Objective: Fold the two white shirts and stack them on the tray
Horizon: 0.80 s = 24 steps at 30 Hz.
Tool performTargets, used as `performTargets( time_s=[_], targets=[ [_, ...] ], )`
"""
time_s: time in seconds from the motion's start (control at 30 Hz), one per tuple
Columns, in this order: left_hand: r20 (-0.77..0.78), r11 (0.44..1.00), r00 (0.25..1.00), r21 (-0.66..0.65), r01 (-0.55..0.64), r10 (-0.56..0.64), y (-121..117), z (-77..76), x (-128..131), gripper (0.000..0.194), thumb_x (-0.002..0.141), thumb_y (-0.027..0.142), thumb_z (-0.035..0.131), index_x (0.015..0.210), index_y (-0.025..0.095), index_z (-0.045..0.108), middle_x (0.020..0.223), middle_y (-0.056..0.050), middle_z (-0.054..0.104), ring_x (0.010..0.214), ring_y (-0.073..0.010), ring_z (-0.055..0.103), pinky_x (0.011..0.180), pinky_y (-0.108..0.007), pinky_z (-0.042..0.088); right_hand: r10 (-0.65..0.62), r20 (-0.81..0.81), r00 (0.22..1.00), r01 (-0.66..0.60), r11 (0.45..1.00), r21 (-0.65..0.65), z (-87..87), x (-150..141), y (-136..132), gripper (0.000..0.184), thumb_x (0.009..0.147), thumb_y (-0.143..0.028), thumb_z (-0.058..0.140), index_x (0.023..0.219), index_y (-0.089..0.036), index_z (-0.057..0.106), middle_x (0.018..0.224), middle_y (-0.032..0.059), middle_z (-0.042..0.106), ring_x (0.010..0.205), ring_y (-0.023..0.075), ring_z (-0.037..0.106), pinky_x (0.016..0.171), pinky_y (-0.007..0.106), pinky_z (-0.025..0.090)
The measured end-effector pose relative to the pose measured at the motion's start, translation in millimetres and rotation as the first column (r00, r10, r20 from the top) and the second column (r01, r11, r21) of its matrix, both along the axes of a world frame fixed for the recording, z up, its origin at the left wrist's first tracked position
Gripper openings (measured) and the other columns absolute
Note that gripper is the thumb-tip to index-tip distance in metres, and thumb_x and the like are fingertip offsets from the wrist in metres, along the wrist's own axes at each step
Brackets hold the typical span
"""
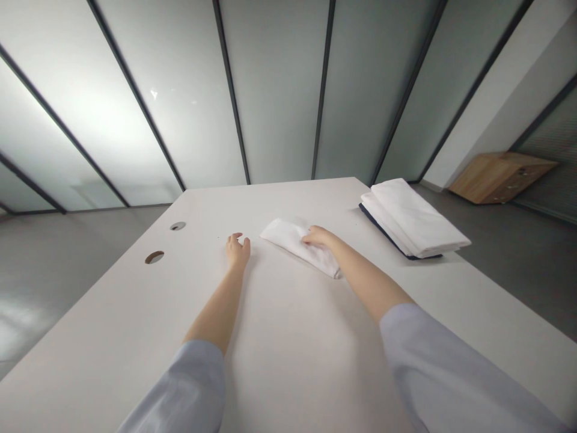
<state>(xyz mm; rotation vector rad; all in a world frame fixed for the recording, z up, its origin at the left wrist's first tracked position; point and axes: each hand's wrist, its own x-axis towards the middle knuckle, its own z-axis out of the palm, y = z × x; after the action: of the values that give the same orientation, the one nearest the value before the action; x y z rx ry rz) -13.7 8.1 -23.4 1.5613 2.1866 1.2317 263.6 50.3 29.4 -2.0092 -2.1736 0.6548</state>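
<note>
A folded white cloth (288, 237) lies at a slant on the middle of the white table. My right hand (319, 236) is on its upper side, fingers closed on the fabric near the cloth's right half. To the left, my left hand (237, 248) hovers at or just above the tabletop, thumb and fingers apart and nothing between them. A small gap separates it from the cloth's left end. What kind of cloth item this is cannot be made out.
At the right edge of the table (288, 361) sits a stack of folded white cloths (408, 216) with a dark navy piece (387, 231) beneath. Two round holes, one silver-rimmed (178, 226) and one bare (154, 257), pierce the table's left side. A wooden cabinet (500, 174) stands beyond, right.
</note>
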Motion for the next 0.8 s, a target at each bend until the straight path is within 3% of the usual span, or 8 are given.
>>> performTargets(
  time_s=[0.23,0.4,0.57,0.8],
  targets=[
    [0.048,1.0,0.999,0.006,0.005,-0.006,1.3,-1.1,-0.8,0.031,0.082,0.029,0.048,0.11,0.018,0.058,0.115,-0.011,0.06,0.109,-0.0229,0.058,0.094,-0.035,0.045,0.033,0.092,0.995,-0.024,0.995,-0.093,6.5,-9.2,5.5,0.027,0.07,-0.026,0.065,0.093,-0.015,0.073,0.085,0.0122,0.073,0.076,0.0264,0.067,0.063,0.033,0.051],
    [0.068,1.0,0.998,0.011,-0.009,0.008,3.3,-1.3,-0.2,0.025,0.08,0.027,0.05,0.103,0.019,0.059,0.109,-0.009,0.061,0.103,-0.0213,0.06,0.091,-0.034,0.047,0.062,0.118,0.991,-0.048,0.992,-0.118,3.8,-2.9,8.6,0.027,0.072,-0.025,0.062,0.093,-0.012,0.073,0.088,0.0116,0.072,0.079,0.0236,0.067,0.063,0.027,0.048],
    [0.067,1.0,0.998,0.003,-0.001,0.001,3.9,-0.7,0.8,0.023,0.08,0.026,0.05,0.1,0.019,0.06,0.11,-0.009,0.063,0.103,-0.0211,0.061,0.091,-0.034,0.047,0.052,0.227,0.972,-0.059,0.998,0.024,8.3,25.5,-0.6,0.033,0.076,-0.027,0.059,0.103,-0.011,0.071,0.101,0.0163,0.072,0.09,0.0256,0.067,0.068,0.027,0.046],
    [0.027,1.0,0.999,-0.016,0.02,-0.019,3.5,-1.4,1.3,0.022,0.08,0.026,0.05,0.098,0.02,0.061,0.107,-0.009,0.065,0.102,-0.022,0.061,0.091,-0.035,0.047,-0.196,0.369,0.909,0.1,0.96,0.263,27.5,95.9,-39.3,0.035,0.087,-0.031,0.046,0.107,-0.013,0.067,0.106,0.0185,0.069,0.099,0.0288,0.065,0.074,0.031,0.046]
  ],
)
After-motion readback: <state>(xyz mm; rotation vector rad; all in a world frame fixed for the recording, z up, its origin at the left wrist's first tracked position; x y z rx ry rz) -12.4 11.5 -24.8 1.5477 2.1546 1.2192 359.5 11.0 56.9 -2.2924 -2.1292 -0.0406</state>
